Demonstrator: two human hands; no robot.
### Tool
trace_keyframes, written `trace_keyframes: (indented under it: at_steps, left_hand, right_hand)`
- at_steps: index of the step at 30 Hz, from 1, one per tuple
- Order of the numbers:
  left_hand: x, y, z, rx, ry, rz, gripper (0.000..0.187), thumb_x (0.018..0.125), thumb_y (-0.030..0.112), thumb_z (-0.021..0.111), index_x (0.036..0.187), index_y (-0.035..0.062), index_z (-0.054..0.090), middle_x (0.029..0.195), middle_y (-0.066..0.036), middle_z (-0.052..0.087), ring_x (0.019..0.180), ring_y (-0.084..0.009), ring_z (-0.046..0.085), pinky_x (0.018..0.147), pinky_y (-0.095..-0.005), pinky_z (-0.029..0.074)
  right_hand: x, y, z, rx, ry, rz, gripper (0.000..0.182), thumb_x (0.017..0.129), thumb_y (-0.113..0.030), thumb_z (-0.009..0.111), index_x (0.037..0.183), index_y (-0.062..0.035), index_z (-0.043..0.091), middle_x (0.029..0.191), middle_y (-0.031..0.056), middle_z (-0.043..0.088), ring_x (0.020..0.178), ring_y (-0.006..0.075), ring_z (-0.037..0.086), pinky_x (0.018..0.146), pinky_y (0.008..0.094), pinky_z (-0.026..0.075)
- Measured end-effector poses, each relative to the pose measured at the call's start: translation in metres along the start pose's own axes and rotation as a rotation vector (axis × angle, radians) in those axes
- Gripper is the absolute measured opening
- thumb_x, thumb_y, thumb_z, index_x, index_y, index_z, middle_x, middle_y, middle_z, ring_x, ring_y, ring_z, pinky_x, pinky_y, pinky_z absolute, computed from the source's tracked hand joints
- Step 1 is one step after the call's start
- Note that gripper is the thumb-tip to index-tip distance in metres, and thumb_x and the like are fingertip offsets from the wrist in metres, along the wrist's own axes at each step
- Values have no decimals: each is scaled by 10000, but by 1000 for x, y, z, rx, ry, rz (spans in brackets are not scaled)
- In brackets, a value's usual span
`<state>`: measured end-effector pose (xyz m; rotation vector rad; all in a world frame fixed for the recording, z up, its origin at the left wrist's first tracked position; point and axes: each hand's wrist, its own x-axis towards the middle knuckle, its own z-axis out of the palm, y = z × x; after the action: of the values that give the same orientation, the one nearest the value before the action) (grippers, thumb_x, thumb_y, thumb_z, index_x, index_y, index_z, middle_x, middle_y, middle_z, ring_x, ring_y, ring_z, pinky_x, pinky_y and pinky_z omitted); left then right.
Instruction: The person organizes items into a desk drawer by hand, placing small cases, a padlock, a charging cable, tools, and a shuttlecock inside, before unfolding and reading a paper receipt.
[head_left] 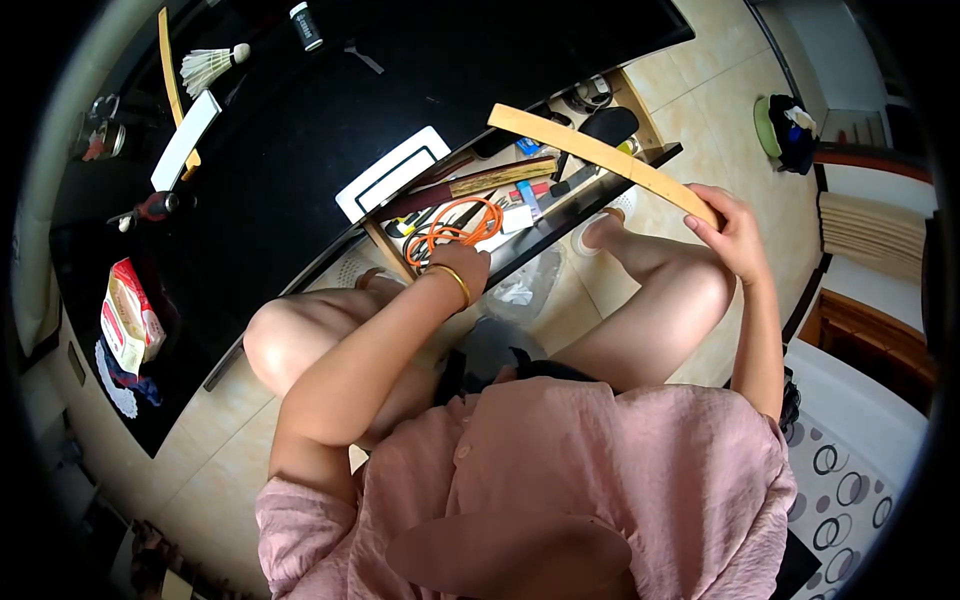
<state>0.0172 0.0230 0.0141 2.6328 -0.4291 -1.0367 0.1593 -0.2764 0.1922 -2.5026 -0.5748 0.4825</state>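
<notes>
My right hand (pixel 730 225) is closed around one end of a long, slightly bent, light wooden strip (pixel 600 150), which reaches across above the open drawer (pixel 560 228). My left hand (pixel 462 265), with a gold bangle at the wrist, is down in the drawer's near left corner. It is at a coiled orange cable (pixel 488 222); the fingertips are hidden, so a grip does not show. Beside the cable lie a white box-shaped piece (pixel 517 219), a blue-and-white tube (pixel 528 196) and a dark-and-yellow wooden stick (pixel 500 178). A dark rounded case (pixel 608 126) sits at the drawer's right end.
A white framed panel (pixel 392 175) lies by the drawer on the black table (pixel 300 120). Further off are a shuttlecock (pixel 213 66), a small dark bottle (pixel 306 26), a white strip (pixel 186 140) and a wipes pack (pixel 130 318). A clear bag-lined bin (pixel 530 285) stands under the drawer.
</notes>
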Motion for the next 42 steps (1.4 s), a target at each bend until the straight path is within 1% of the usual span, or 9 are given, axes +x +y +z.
trace_keyframes:
  at_steps: [4,6,7,9,11,18,27,33,42]
  left_hand:
    - [1,0,0,-18,-65,5,308,874,272,492,1033,23,580,995,-170,642,948,-320,613,798,-421,486]
    - [0,2,2,-12,-68,22,313,875,276,493,1039,23,577,996,-171,641,948,-321,613,798,-423,486]
    - [-1,2,0,-7,-79,19,320,875,281,495,1049,24,570,994,-170,641,944,-325,613,798,-425,486]
    - [0,4,0,17,-96,39,332,879,292,497,1062,21,550,991,-178,638,932,-335,613,791,-430,485]
    - [-1,4,0,15,-113,70,333,881,295,496,1056,17,546,988,-182,637,932,-339,612,788,-433,484]
    - [2,3,8,-11,-113,93,314,891,285,482,987,-3,564,916,-201,646,883,-356,620,781,-442,483]
    - [-12,19,2,112,-161,26,347,905,309,464,1027,-4,553,881,-165,665,842,-335,646,735,-422,504]
    - [-11,21,-13,111,-37,33,353,898,347,486,996,14,554,844,-146,668,783,-320,654,664,-418,513]
    - [-11,21,-4,71,-159,31,382,894,345,496,1050,-3,515,911,-181,659,865,-325,642,733,-427,505]
  right_hand:
    - [-12,5,-14,-48,22,-53,336,733,-156,686,1032,-12,631,874,110,623,768,219,585,706,296,459]
    - [-22,0,-24,-302,-121,16,341,716,-188,681,1022,-43,643,848,116,620,755,258,591,698,319,464]
    - [-25,0,-24,-298,-117,30,341,716,-188,681,1022,-43,643,848,116,620,755,258,591,698,319,464]
    - [-21,-1,-19,-432,-133,-47,351,714,-239,668,1024,-73,648,847,123,624,772,293,594,701,351,468]
    - [-11,13,-3,-357,-110,-156,369,724,-274,674,1019,-54,644,843,128,625,755,316,584,690,369,466]
    - [31,24,51,-526,-264,-359,368,715,-324,681,1019,-119,653,870,85,624,890,277,583,771,383,463]
    - [48,27,58,-506,-221,-418,384,693,-297,697,1019,-100,653,790,66,577,825,255,531,739,372,447]
    - [62,17,69,-465,-206,-532,365,713,-349,688,1002,-129,655,784,35,579,812,236,537,713,357,453]
    - [86,47,68,-565,-221,-505,339,722,-302,683,1025,-154,646,849,-7,574,862,211,506,766,361,405]
